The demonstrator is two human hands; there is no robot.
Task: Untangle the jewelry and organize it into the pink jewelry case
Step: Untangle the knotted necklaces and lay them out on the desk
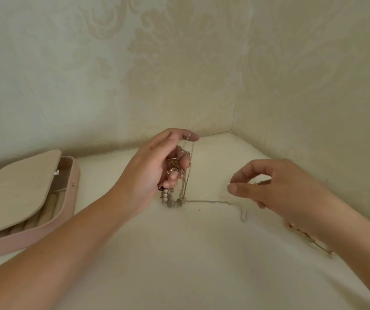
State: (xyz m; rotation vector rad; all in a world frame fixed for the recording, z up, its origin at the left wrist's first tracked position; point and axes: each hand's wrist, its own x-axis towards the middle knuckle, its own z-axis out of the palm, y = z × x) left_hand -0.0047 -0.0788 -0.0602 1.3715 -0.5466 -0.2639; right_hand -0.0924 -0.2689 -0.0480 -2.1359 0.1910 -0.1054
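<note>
with left grip [155,166] curled round tangle [177,168], hold high; with right grip [275,186] pinched, contents unclear, draw loose chain [206,201] out slowly.

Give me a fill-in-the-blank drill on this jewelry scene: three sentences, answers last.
1. The tangle of chains hangs in the grip of the ____ hand.
2. The right hand pinches a thin chain that trails across the white surface from the ____.
3. The pink jewelry case, left of the left hand, stands ____.

Missing words: left; tangle; open.
</note>
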